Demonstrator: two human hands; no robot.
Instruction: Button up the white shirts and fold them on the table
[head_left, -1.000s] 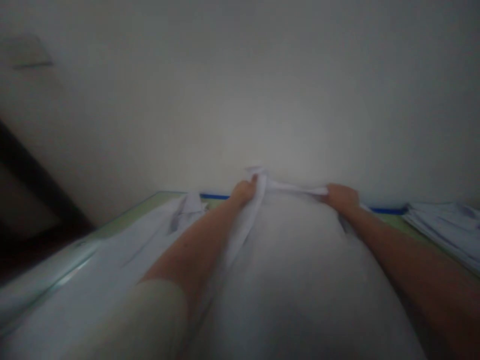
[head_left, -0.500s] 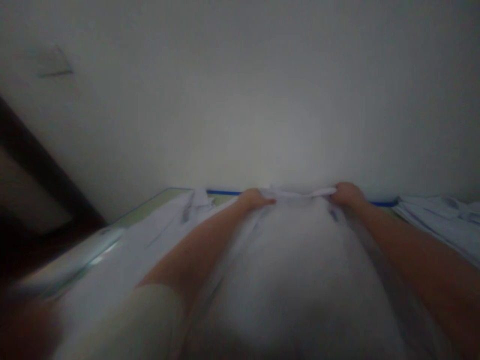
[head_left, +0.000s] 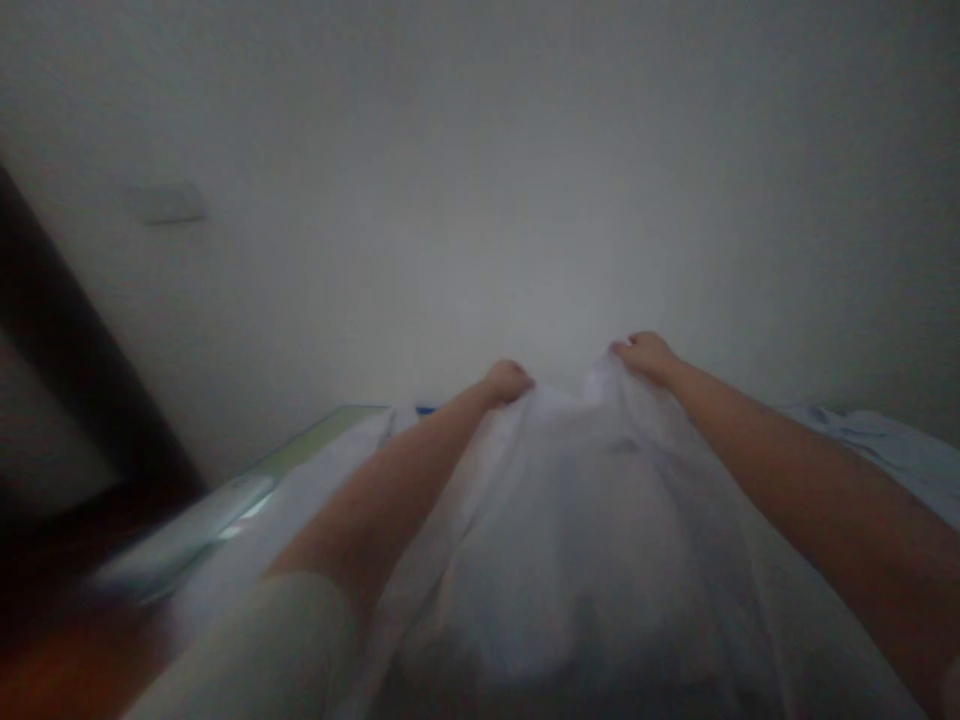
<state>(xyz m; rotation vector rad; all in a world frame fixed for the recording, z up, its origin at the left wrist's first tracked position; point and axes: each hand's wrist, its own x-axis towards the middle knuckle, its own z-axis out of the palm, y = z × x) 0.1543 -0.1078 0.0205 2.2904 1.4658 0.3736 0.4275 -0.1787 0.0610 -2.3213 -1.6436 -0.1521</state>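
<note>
- Head view is dim and blurred: the left hand (head_left: pixel 507 383) and the right hand (head_left: pixel 646 355) are stretched forward, near each other, each at the far edge of a white cloth (head_left: pixel 570 540).
- Each grip is closed on that edge. The right one pinches a small peak of fabric and holds it a little higher than the left. Single fingers are too blurred to tell apart.
- From the hands the white cloth hangs toward the person and covers the middle of the surface (head_left: pixel 315 440), whose greenish rim shows at the left.
- Judged from this, the hold would go better with both grips level and pinching only the top layer, so the fabric hangs flat without twisting.
- A pile of pale cloth (head_left: pixel 885 450) lies at the right, so the hanging side is best kept apart from it.
</note>
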